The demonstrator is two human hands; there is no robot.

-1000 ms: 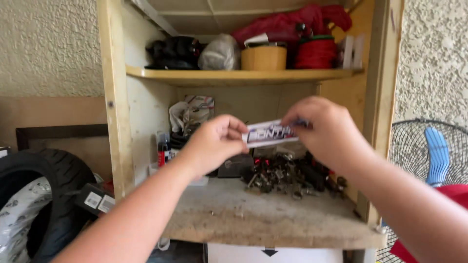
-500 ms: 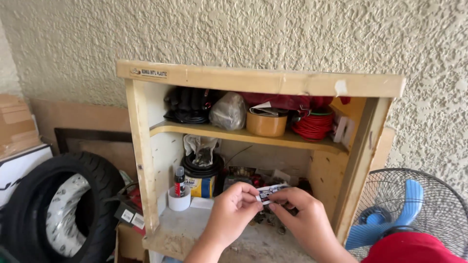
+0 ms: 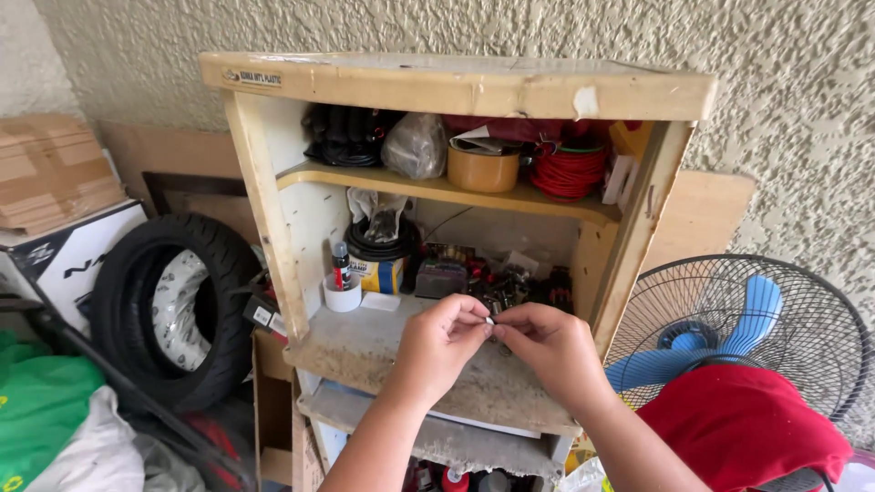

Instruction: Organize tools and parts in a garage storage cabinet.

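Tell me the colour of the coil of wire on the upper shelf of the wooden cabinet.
Red: the coil of wire sits at the right of the upper shelf, seen in the head view.

Bright even daylight, soft shadows, sharp

I see a wooden cabinet (image 3: pixel 264 173) against the wall. Its upper shelf (image 3: pixel 437 189) bears black rubber (image 3: pixel 342 137), a bag (image 3: pixel 415 146), a tape roll (image 3: pixel 483 169) and red wire (image 3: pixel 567 171). The lower shelf (image 3: pixel 365 346) carries a cup (image 3: pixel 342 296), a can (image 3: pixel 378 271) and metal parts (image 3: pixel 510 287).
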